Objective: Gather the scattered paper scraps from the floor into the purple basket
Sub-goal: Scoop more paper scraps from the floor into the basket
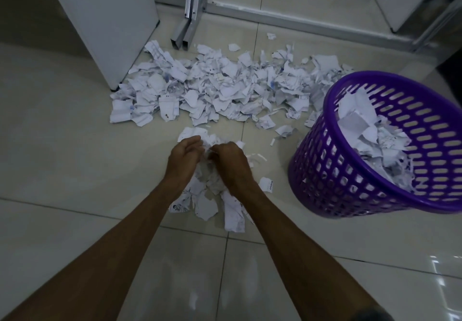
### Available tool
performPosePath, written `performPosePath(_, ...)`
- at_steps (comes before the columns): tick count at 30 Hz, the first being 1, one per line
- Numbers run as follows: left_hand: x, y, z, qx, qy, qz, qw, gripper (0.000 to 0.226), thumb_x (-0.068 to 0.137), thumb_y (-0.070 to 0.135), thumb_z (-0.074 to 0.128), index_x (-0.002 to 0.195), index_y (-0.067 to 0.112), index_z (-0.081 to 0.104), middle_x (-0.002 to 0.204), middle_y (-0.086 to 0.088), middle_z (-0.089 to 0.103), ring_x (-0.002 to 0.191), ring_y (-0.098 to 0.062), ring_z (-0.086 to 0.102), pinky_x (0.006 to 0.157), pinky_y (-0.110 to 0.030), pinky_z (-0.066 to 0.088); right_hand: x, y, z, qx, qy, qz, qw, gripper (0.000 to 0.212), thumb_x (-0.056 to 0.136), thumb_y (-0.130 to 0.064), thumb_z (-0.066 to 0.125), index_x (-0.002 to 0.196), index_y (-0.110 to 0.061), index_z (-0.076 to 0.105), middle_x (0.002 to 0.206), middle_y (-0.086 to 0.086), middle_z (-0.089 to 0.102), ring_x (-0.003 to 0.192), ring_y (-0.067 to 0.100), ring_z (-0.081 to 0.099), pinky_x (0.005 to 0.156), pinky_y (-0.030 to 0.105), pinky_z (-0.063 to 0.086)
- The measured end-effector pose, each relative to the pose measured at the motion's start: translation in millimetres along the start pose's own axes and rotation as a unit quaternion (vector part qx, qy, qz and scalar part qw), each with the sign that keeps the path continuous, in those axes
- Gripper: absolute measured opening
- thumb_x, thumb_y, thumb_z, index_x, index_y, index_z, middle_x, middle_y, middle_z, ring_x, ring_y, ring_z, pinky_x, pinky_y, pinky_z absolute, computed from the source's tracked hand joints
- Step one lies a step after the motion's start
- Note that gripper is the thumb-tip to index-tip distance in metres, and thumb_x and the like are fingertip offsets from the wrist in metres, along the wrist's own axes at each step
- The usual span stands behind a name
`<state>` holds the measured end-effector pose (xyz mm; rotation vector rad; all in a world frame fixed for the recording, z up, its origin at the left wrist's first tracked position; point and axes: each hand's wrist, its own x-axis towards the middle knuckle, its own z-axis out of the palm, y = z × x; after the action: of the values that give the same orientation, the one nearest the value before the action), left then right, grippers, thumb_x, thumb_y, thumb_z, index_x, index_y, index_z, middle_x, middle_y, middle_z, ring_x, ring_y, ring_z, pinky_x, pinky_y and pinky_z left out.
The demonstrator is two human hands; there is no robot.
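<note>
A wide heap of torn white paper scraps (220,85) covers the floor ahead. A smaller bunch of scraps (210,195) lies in front of me, between and under my hands. My left hand (183,158) cups the bunch from the left with curled fingers. My right hand (231,164) closes round the scraps from the right. The purple basket (332,168) stands to the right, partly filled with scraps (375,140), about a hand's width from the loose pieces.
A white cabinet panel (112,20) stands at the back left beside metal frame legs (187,20). A floor rail (300,23) runs along the back. Small stray scraps (266,184) lie between my hands and the basket. Glossy tiles stretch to the left and behind.
</note>
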<state>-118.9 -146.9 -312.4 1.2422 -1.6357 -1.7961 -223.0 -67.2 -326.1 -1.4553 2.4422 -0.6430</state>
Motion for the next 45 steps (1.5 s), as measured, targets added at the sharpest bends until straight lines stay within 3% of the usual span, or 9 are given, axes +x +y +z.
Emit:
performPosePath(4,3,21,6,0.048,0.036,0.067,0.996,0.038,0.090,0.013,0.063,0.127,0.021,0.060,0.120,0.005,0.062,0.110,-0.009,0.058,0.090,-0.020,0.047,3,-4,-27,0.126,0.071,0.061,0.988,0.020,0.095,-0.015,0.059,0.089,-0.006,0.075,0.087,0.010,0.073,0.077,0.018,0.063,0.065,0.023,0.038)
performPosePath(9,-5,44,10,0.032,0.044,0.082,0.995,0.041,0.089,0.007,0.063,0.128,0.017,0.056,0.124,0.004,0.059,0.112,-0.015,0.058,0.098,-0.030,0.048,9,-24,-75,0.224,0.159,0.079,0.958,0.030,0.091,-0.017,0.065,0.061,-0.017,0.057,0.057,-0.003,0.053,0.048,0.000,0.041,0.051,0.015,0.030)
performPosePath(13,-6,76,18,0.002,0.051,0.105,0.993,0.039,0.090,0.010,0.063,0.127,0.019,0.055,0.128,0.002,0.059,0.108,-0.009,0.056,0.084,-0.019,0.045,14,-36,-124,0.238,0.192,0.084,0.948,0.035,0.091,-0.019,0.066,0.059,-0.012,0.054,0.051,-0.003,0.048,0.046,0.001,0.042,0.049,0.011,0.031)
performPosePath(18,-12,126,35,-0.030,0.035,0.123,0.991,0.040,0.090,0.013,0.064,0.128,0.019,0.055,0.128,0.000,0.060,0.116,-0.016,0.057,0.098,-0.035,0.048,19,-47,-178,0.213,0.210,0.093,0.950,0.024,0.091,-0.027,0.067,0.081,-0.007,0.075,0.077,0.005,0.072,0.068,0.011,0.059,0.063,0.023,0.038)
performPosePath(25,-42,185,92,-0.045,-0.045,0.148,0.987,0.048,0.089,0.017,0.066,0.135,0.014,0.051,0.131,-0.003,0.057,0.116,-0.018,0.056,0.098,-0.033,0.047,3,-34,-259,0.165,0.266,0.091,0.945,0.021,0.090,-0.029,0.069,0.097,-0.012,0.079,0.092,0.005,0.076,0.075,0.011,0.062,0.065,0.020,0.036)
performPosePath(31,-66,194,149,-0.022,-0.146,0.124,0.981,0.061,0.083,0.020,0.074,0.137,0.015,0.047,0.134,-0.005,0.055,0.117,-0.019,0.056,0.089,-0.032,0.048,-34,4,-310,0.124,0.276,0.133,0.944,0.021,0.089,-0.028,0.068,0.098,-0.012,0.079,0.090,0.006,0.076,0.081,0.015,0.067,0.075,0.029,0.050)
performPosePath(34,-75,182,164,0.040,-0.208,0.092,0.973,0.080,0.074,0.018,0.082,0.142,0.016,0.041,0.136,-0.005,0.050,0.115,-0.020,0.055,0.091,-0.035,0.052,-58,29,-319,0.133,0.282,0.156,0.937,0.021,0.090,-0.027,0.069,0.102,-0.012,0.077,0.094,0.005,0.076,0.077,0.013,0.067,0.064,0.021,0.049)
performPosePath(40,-78,170,164,0.072,-0.181,0.165,0.967,0.080,0.071,-0.002,0.080,0.140,0.021,0.047,0.139,-0.002,0.052,0.104,-0.014,0.058,0.058,-0.012,0.049,-87,68,-309,0.122,0.144,0.186,0.964,0.043,0.087,-0.032,0.072,0.126,-0.014,0.065,0.131,0.008,0.063,0.119,0.023,0.059,0.096,0.033,0.050)
performPosePath(45,-80,171,167,0.027,-0.153,0.175,0.972,0.073,0.074,-0.016,0.069,0.136,0.020,0.053,0.140,-0.003,0.053,0.109,-0.019,0.060,0.054,-0.013,0.051,-89,76,-312,0.081,0.157,0.157,0.972,0.050,0.077,-0.048,0.077,0.120,-0.025,0.068,0.130,0.002,0.063,0.108,0.014,0.059,0.084,0.028,0.045)
